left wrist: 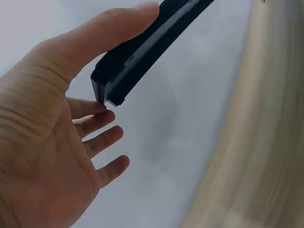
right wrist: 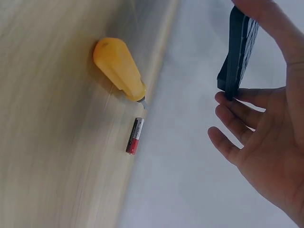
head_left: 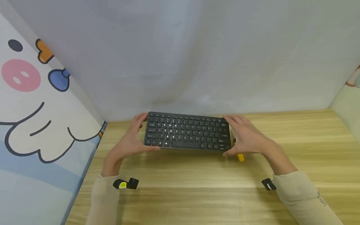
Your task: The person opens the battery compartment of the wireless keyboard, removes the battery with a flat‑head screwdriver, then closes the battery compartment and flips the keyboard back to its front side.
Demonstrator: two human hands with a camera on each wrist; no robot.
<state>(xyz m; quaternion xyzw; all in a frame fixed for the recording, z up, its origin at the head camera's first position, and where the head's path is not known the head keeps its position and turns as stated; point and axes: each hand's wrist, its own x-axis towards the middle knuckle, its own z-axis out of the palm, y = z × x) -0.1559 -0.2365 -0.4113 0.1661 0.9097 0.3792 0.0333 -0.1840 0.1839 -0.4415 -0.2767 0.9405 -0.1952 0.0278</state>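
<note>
A compact black keyboard [head_left: 187, 144] is held up off the table, its keys facing the head camera. My left hand [head_left: 127, 142] grips its left end, thumb along the front edge and fingertips at the back corner. At the opposite end, my right hand [head_left: 248, 137] pinches the keyboard between thumb and fingers. The left wrist view shows the keyboard's side [left wrist: 137, 57] edge-on under the thumb. In the right wrist view, the keyboard's end [right wrist: 233, 57] rests against the fingertips, with a thicker ridge along its underside.
On the wooden table [head_left: 185, 203] lies a yellow-handled screwdriver [right wrist: 116, 64], partly hidden behind my right hand in the head view. Beside its tip is a red, black and silver battery [right wrist: 135, 136]. A pale curtain-like backdrop [head_left: 197, 62] rises behind, and a cartoon-printed panel [head_left: 36, 125] stands left.
</note>
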